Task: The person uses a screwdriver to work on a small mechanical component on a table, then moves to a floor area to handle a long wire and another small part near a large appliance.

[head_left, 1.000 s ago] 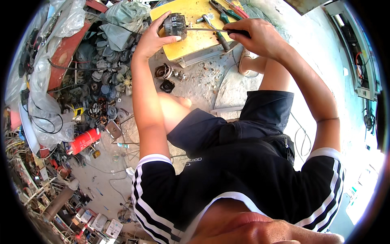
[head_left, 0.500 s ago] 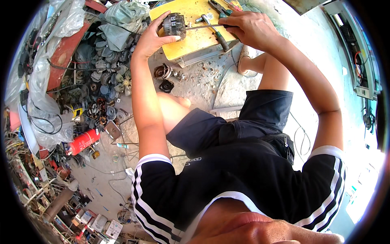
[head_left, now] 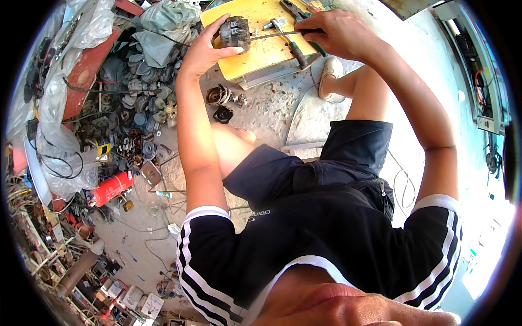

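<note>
Cupping the round gray part in a wide C, the left hand is about half open, with its thumb at 6 o'clock and its fingers near 10 o'clock. The right hand is curled closed on the dark end of a long thin tool, which points to 9 o'clock and meets the part. I can't tell if the tip goes inside. To do this well, I think the left hand should hold firm, away from the tip, and the right hand should push gently and straight. The part looks dark and dirty, with light gray patches. It is at the left side of a yellow table. A hammer lies at 4 o'clock from it, crossing below the tool, and pliers lie at 2 o'clock. On the floor, near 6 o'clock, is a coppery ring.
</note>
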Motion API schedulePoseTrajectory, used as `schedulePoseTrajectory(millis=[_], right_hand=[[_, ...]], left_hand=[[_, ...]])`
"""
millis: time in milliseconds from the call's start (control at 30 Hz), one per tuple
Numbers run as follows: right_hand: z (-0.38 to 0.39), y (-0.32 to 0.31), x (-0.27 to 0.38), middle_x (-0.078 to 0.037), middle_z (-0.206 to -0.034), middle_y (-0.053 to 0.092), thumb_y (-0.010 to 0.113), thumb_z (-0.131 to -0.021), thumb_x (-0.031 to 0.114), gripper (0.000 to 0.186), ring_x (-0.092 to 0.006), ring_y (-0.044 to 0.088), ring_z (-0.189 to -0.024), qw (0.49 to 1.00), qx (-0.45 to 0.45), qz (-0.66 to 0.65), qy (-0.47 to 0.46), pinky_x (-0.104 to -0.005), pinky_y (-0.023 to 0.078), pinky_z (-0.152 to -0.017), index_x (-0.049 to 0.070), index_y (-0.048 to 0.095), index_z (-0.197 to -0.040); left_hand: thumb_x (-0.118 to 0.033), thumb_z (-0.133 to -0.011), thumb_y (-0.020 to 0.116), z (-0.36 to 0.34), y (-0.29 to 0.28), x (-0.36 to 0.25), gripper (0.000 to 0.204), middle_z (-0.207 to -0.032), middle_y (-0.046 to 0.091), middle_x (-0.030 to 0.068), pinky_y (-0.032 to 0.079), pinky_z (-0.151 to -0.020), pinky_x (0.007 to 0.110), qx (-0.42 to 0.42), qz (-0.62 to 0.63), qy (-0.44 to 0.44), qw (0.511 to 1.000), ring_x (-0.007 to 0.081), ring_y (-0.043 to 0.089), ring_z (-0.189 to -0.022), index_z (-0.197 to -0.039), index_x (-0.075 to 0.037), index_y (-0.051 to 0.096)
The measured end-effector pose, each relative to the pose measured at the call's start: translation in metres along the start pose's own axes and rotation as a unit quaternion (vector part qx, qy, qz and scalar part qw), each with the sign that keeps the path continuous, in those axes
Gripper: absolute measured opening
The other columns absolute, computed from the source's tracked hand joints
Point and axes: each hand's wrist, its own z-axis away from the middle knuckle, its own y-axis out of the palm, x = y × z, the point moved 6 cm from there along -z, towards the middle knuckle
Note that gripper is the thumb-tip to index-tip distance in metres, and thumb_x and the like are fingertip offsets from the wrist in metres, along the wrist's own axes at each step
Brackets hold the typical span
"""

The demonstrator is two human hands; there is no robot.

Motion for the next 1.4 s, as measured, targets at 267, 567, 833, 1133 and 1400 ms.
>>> schedulePoseTrajectory(millis=[267,567,833,1133,1400], right_hand=[[0.003,0.035,-0.029,-0.006,-0.105,0.071,0.057,-0.096,0.028,0.026,-0.0251,0.068,-0.092,0.994,0.033,-0.101,0.017,-0.0366,0.053,-0.084,0.020,0.069,-0.118],[0.003,0.056,-0.033,-0.005,-0.102,0.072,0.057,-0.096,0.031,0.029,-0.0235,0.068,-0.087,0.973,0.092,-0.204,0.051,-0.0352,0.053,-0.079,0.020,0.068,-0.121],[0.026,0.076,-0.025,-0.007,-0.085,0.071,0.057,-0.094,0.039,0.031,-0.0234,0.067,-0.074,0.961,0.004,-0.260,0.090,-0.0348,0.052,-0.073,0.027,0.067,-0.121],[0.023,0.035,-0.010,-0.002,-0.085,0.066,0.062,-0.091,0.030,0.027,-0.0232,0.066,-0.075,0.985,-0.150,-0.034,-0.075,-0.0338,0.053,-0.068,0.022,0.068,-0.116],[-0.004,-0.009,0.007,-0.004,-0.085,0.066,0.066,-0.089,0.021,0.024,-0.0215,0.064,-0.075,0.972,-0.133,0.066,-0.182,-0.0297,0.052,-0.064,0.014,0.071,-0.112]], left_hand=[[-0.020,-0.063,0.088,0.002,0.001,-0.006,0.091,-0.136,0.053,0.0093,0.040,-0.104,0.032,-0.005,0.009,-0.017,1.000,0.0192,0.052,-0.122,-0.144,-0.017,0.045],[-0.024,-0.062,0.089,0.002,0.001,-0.004,0.093,-0.136,0.053,0.0103,0.040,-0.105,0.033,-0.004,0.003,-0.011,1.000,0.0209,0.053,-0.122,-0.144,-0.018,0.045],[-0.032,-0.061,0.090,0.002,-0.002,0.005,0.095,-0.138,0.052,0.0105,0.039,-0.106,0.035,-0.016,-0.056,-0.011,0.998,0.0218,0.050,-0.126,-0.144,-0.019,0.045],[-0.033,-0.060,0.090,0.002,-0.001,-0.008,0.096,-0.138,0.052,0.0108,0.039,-0.106,0.035,-0.021,-0.094,-0.010,0.995,0.0223,0.051,-0.125,-0.144,-0.022,0.045],[-0.033,-0.060,0.090,0.002,-0.002,-0.001,0.095,-0.139,0.052,0.0118,0.039,-0.106,0.035,-0.021,-0.065,0.006,0.998,0.0228,0.050,-0.127,-0.143,-0.021,0.046]])
